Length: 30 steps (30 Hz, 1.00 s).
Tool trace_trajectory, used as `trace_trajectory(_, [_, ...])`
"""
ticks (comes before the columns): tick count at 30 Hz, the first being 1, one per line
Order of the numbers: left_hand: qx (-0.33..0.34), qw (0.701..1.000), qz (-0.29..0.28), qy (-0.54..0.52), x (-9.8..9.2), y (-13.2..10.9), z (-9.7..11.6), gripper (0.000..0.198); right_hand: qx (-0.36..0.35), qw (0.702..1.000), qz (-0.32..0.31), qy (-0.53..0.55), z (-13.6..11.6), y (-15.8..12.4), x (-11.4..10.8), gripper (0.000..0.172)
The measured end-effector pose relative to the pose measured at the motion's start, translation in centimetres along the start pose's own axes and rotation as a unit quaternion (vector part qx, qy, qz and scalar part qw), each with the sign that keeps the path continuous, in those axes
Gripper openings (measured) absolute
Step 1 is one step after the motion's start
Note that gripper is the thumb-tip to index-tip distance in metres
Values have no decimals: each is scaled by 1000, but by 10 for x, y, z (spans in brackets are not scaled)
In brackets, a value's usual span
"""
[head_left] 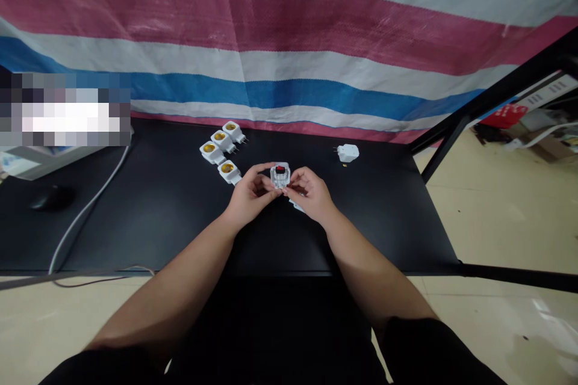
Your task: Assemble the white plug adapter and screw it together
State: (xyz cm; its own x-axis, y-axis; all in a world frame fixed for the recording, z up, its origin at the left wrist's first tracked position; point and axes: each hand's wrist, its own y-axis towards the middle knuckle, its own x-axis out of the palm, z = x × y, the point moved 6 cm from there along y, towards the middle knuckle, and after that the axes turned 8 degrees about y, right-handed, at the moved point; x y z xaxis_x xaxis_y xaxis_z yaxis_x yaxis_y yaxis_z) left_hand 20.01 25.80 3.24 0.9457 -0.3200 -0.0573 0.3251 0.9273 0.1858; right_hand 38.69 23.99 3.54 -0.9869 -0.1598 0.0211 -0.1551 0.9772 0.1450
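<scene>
On the black tabletop (388, 222), well in from its near edge, L hand (250, 197) & R hand (312, 191) hold a clear plastic housing (280, 179) w/ a red part on top, fingers (294, 178) of both pinching its sides. Small white piece (295, 206) shows under R hand. 4 white lamp-socket adapters (223, 145) w/ brass centers sit just past L hand, nearest almost touching it. White plug (348, 153) lies well right; mouse (52, 197) & white cable (85, 219) far left.

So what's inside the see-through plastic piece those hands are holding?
Inside the clear plastic casing, a small red and black part shows near the top. The left hand and right hand cover the casing's lower edge, so whatever lies there cannot be seen.
</scene>
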Motion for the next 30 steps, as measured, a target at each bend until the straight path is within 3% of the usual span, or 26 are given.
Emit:
trace_trajectory(12, [-11,1000,-20,-11,3,-1,-1,71,10,1000,-8,10,4,0,-2,37])
trace_trajectory(20, [18,1000,-18,-3,3,-1,3,68,2,1000,-10,-3,-1,0,-4,34])
trace_trajectory(23, [22,1000,-10,-9,-1,-2,2,68,-57,996,13,-71,-17,-4,-19,25])
trace_trajectory(26, [-5,999,-29,-32,-2,-3,-3,68,-113,969,32,-215,-33,-15,-37,15])
trace_trajectory(30, [-45,997,-40,-48,-2,-2,-9,58,-105,946,-1,-307,-33,-36,-45,27])
